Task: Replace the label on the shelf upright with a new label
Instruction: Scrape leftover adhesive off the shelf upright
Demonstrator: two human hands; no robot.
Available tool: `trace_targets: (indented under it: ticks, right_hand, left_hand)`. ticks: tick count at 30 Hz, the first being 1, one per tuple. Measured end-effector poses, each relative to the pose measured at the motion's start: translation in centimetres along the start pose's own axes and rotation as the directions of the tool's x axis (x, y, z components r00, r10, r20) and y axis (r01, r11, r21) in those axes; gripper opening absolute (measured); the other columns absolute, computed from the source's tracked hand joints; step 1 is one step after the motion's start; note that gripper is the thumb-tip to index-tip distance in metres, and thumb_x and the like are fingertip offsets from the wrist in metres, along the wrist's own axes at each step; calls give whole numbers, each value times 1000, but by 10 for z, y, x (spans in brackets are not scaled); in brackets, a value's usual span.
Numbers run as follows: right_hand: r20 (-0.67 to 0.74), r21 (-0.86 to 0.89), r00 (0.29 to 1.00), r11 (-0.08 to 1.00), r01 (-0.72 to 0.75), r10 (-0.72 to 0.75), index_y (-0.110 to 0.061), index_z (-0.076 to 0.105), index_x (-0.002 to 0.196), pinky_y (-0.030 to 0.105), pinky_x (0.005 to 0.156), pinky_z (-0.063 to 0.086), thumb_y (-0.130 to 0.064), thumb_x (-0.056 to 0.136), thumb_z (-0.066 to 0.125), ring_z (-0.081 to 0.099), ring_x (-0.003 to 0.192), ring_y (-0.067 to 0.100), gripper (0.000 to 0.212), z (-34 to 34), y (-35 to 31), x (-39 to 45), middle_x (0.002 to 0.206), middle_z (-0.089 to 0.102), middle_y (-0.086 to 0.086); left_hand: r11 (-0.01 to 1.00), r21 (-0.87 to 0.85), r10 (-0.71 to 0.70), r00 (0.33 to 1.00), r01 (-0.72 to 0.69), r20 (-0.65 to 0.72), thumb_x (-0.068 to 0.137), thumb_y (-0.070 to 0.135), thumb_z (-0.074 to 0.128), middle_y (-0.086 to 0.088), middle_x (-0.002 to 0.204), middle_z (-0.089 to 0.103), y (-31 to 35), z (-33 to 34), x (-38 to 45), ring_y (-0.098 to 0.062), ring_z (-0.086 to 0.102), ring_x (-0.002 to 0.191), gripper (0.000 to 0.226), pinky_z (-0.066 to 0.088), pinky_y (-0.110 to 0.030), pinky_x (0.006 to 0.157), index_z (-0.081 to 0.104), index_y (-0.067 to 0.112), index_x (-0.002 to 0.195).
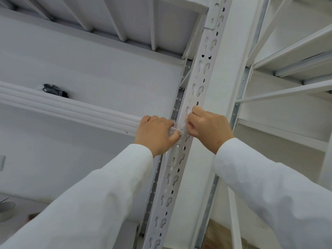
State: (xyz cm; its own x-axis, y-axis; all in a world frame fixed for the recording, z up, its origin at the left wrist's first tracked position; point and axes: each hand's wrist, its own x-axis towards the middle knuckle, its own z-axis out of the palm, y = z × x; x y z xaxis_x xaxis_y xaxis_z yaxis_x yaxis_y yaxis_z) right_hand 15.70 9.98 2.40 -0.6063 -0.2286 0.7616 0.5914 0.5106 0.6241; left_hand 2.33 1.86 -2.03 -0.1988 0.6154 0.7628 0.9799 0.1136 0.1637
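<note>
A white perforated shelf upright point(195, 79) runs from the bottom middle to the top of the head view. A pale, translucent label point(183, 119) lies on its face at mid height, partly hidden by fingers. My left hand point(156, 133) grips a thin white strip point(177, 130) against the upright's left edge. My right hand point(208, 126) pinches the label from the right side, fingers curled over it. Both arms wear white sleeves.
A white shelf beam point(71, 108) meets the upright from the left, with a dark object point(53, 89) lying on the shelf above it. More white shelving point(291, 51) stands to the right. A grey object point(6, 209) sits low at the left edge.
</note>
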Motion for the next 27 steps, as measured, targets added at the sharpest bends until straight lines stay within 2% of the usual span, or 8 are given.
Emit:
trace_targets:
  ticks: [3,5,8,11,15,17,20,27]
  right_hand:
    - [26,19,1000,1000,-15,15,-7,52,60,14,38,15,1,62,77,26,37,20,26,1,4,8,60,48,6]
    - [6,83,1000,997,13,-14,-7,54,61,19,32,27,-1,69,76,30,36,22,24,0,12,7,61,49,6]
    - [18,190,999,981,31,-36,-7,60,68,29,34,42,-12,81,66,46,41,26,15,-2,19,2,69,56,5]
    - [77,205,997,979,3,-19,-8,64,73,33,38,46,-23,81,57,51,47,25,19,-3,17,-3,76,58,5]
    - [94,204,996,979,-17,-2,-9,65,76,34,40,48,-21,81,61,52,50,24,14,-2,16,-4,77,58,5]
    - [112,199,994,979,-32,9,-8,65,76,35,41,48,-18,81,64,53,51,26,12,-2,15,-3,78,58,6]
    - [70,173,997,984,-33,21,-8,64,71,28,37,43,-15,77,65,51,45,26,9,-2,10,-3,71,56,6]
    - [-35,85,999,996,-33,36,-11,59,60,18,38,26,-22,78,41,45,39,23,28,1,4,-3,62,53,4]
  left_hand:
    - [1000,10,3,1000,-3,7,93,47,35,5,123,60,0,-1,-1,-18,48,116,43,24,-32,103,54,26,125]
    - [1000,6,6,1000,-6,17,93,47,35,5,124,59,0,-2,0,-18,48,116,42,24,-32,103,54,26,126]
    - [1000,-6,5,1000,-5,13,93,46,36,6,124,59,-1,-1,0,-17,47,117,41,23,-32,103,54,27,125]
    - [1000,-4,7,1000,-7,5,94,46,36,6,123,59,-2,-1,0,-17,47,117,41,23,-31,103,54,27,125]
    - [1000,-1,10,1000,-10,0,94,46,35,6,124,58,-2,0,0,-17,47,117,41,22,-31,104,53,27,127]
    - [1000,3,13,1000,-13,6,94,46,35,6,126,58,-3,0,0,-17,46,118,43,22,-32,104,52,27,128]
    - [1000,6,9,1000,-9,12,94,47,35,6,127,58,-3,1,0,-17,46,119,44,22,-32,104,52,27,129]
    - [1000,10,14,1000,-14,7,94,47,35,6,126,58,-2,1,0,-17,47,118,43,23,-32,104,52,27,128]
